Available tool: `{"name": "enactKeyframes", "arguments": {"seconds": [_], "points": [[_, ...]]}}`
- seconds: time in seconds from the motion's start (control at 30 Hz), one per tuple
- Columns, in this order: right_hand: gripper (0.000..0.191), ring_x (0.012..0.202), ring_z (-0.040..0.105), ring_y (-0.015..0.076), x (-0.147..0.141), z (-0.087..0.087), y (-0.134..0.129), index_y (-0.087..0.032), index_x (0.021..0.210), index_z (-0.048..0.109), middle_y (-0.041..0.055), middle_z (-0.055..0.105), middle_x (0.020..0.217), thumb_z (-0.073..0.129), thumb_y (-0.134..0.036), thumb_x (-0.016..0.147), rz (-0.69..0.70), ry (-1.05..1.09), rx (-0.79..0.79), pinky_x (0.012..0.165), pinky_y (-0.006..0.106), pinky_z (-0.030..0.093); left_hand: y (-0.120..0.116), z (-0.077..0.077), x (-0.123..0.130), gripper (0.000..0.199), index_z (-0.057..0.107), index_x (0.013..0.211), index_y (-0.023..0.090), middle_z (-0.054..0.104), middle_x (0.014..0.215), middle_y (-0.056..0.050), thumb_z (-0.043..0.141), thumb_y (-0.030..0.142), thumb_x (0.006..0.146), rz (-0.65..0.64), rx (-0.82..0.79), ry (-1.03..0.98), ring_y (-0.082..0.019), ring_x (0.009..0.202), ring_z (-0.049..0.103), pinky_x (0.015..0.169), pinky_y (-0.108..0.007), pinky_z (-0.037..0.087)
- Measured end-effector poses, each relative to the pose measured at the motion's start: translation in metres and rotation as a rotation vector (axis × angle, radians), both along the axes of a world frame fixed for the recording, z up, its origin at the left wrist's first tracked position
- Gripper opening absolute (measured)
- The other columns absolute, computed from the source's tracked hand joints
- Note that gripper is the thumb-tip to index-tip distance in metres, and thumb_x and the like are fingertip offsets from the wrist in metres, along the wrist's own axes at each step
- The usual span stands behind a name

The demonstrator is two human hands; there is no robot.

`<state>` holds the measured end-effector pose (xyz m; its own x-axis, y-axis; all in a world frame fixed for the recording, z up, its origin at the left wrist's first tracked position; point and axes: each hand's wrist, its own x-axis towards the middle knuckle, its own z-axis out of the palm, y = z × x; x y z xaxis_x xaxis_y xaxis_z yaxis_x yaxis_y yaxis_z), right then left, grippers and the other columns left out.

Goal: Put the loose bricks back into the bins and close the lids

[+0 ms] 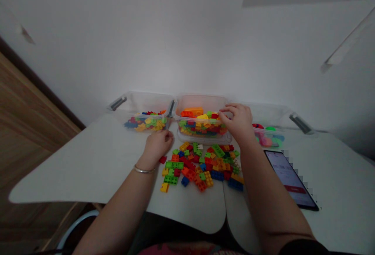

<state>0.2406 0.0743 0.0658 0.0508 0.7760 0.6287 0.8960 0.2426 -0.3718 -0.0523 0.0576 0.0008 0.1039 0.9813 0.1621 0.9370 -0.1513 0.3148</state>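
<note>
Colourful toy bricks (202, 165) lie in a loose pile on the white table between my forearms. Behind them stands a clear middle box (202, 100) with more bricks inside. My right hand (238, 120) is over this box's right edge, fingers bent and partly apart, with no brick visible in them. In front of the left clear box (149, 98), which holds small bricks, my left hand (159, 143) rests near the table with its fingers curled in. Whatever those fingers may hold is hidden.
A third clear box (265, 110) at the right holds round and pink and green pieces. A phone (290, 178) with a lit screen lies right of my right forearm. The white table (73, 161) meets a wall behind the boxes.
</note>
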Motion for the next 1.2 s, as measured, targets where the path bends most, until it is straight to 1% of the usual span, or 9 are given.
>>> {"name": "enactKeyframes", "arguments": {"seconds": [0.13, 0.23, 0.37, 0.43, 0.5, 0.63, 0.8, 0.97, 1.2], "points": [[0.020, 0.111, 0.059, 0.0273, -0.003, 0.011, -0.010, -0.022, 0.093, 0.076, 0.0096, 0.072, 0.114, 0.062, -0.034, 0.086, 0.040, -0.001, 0.130, 0.102, 0.045, 0.039, -0.002, -0.002, 0.000, 0.026, 0.073, 0.104, 0.021, 0.071, 0.114, -0.012, 0.058, 0.032, 0.084, 0.019, -0.002, 0.069, -0.030, 0.112, 0.062, 0.099, -0.039, 0.048], [0.018, 0.102, 0.064, 0.0241, -0.009, 0.025, -0.025, -0.020, 0.090, 0.074, 0.0091, 0.074, 0.104, 0.060, -0.031, 0.087, 0.144, -0.001, 0.219, 0.097, 0.040, 0.043, -0.004, -0.001, 0.002, 0.028, 0.073, 0.105, 0.021, 0.070, 0.115, -0.013, 0.061, 0.030, 0.083, 0.002, -0.019, 0.079, -0.032, 0.112, 0.062, 0.100, -0.040, 0.048], [0.019, 0.073, 0.066, 0.0171, -0.024, 0.038, -0.051, -0.021, 0.097, 0.073, 0.0045, 0.076, 0.088, 0.058, -0.030, 0.089, 0.300, -0.005, 0.045, 0.071, 0.030, 0.048, -0.006, 0.001, 0.005, 0.026, 0.074, 0.103, 0.022, 0.070, 0.113, -0.013, 0.062, 0.030, 0.082, 0.005, -0.022, 0.076, -0.033, 0.112, 0.061, 0.099, -0.042, 0.048], [0.019, 0.069, 0.066, 0.0159, -0.034, 0.041, -0.061, -0.023, 0.098, 0.074, 0.0025, 0.076, 0.086, 0.059, -0.030, 0.089, 0.327, -0.071, -0.069, 0.065, 0.028, 0.046, -0.006, 0.001, 0.005, 0.028, 0.074, 0.105, 0.022, 0.070, 0.115, -0.014, 0.062, 0.032, 0.082, 0.003, -0.028, 0.084, -0.033, 0.113, 0.061, 0.100, -0.043, 0.048], [0.017, 0.074, 0.067, 0.0171, -0.043, 0.042, -0.067, -0.025, 0.098, 0.074, 0.0014, 0.076, 0.087, 0.061, -0.031, 0.089, 0.339, -0.183, -0.176, 0.065, 0.028, 0.045, -0.006, 0.000, 0.004, 0.030, 0.073, 0.108, 0.021, 0.069, 0.116, -0.014, 0.062, 0.033, 0.082, -0.002, -0.030, 0.099, -0.034, 0.114, 0.060, 0.100, -0.043, 0.048], [0.022, 0.088, 0.070, 0.0215, -0.054, 0.035, -0.067, -0.027, 0.106, 0.074, 0.0031, 0.077, 0.098, 0.061, -0.032, 0.089, 0.406, -0.412, -0.387, 0.072, 0.030, 0.048, -0.004, -0.004, 0.002, 0.031, 0.073, 0.109, 0.021, 0.069, 0.116, -0.014, 0.061, 0.034, 0.083, -0.011, -0.022, 0.107, -0.034, 0.115, 0.060, 0.100, -0.043, 0.048], [0.027, 0.096, 0.072, 0.0274, -0.061, 0.014, -0.057, -0.023, 0.108, 0.074, 0.0107, 0.077, 0.104, 0.054, -0.022, 0.089, 0.402, -0.640, -0.603, 0.072, 0.033, 0.053, -0.004, -0.003, 0.003, 0.029, 0.074, 0.107, 0.022, 0.070, 0.115, -0.014, 0.063, 0.033, 0.082, -0.001, -0.022, 0.100, -0.034, 0.114, 0.061, 0.099, -0.043, 0.048], [0.031, 0.098, 0.072, 0.0278, -0.062, -0.002, -0.049, -0.019, 0.108, 0.073, 0.0134, 0.076, 0.106, 0.048, -0.014, 0.090, 0.377, -0.682, -0.653, 0.076, 0.033, 0.055, -0.005, -0.002, 0.004, 0.028, 0.074, 0.105, 0.022, 0.070, 0.114, -0.013, 0.063, 0.033, 0.082, -0.012, -0.011, 0.083, -0.032, 0.113, 0.061, 0.100, -0.042, 0.047], [0.026, 0.094, 0.073, 0.0285, -0.060, -0.004, -0.046, -0.018, 0.103, 0.074, 0.0147, 0.077, 0.102, 0.051, -0.019, 0.091, 0.322, -0.690, -0.661, 0.076, 0.036, 0.056, -0.005, -0.004, 0.005, 0.030, 0.073, 0.106, 0.020, 0.069, 0.112, -0.016, 0.055, 0.034, 0.087, -0.026, 0.012, 0.118, -0.034, 0.110, 0.061, 0.096, -0.044, 0.048]]}}
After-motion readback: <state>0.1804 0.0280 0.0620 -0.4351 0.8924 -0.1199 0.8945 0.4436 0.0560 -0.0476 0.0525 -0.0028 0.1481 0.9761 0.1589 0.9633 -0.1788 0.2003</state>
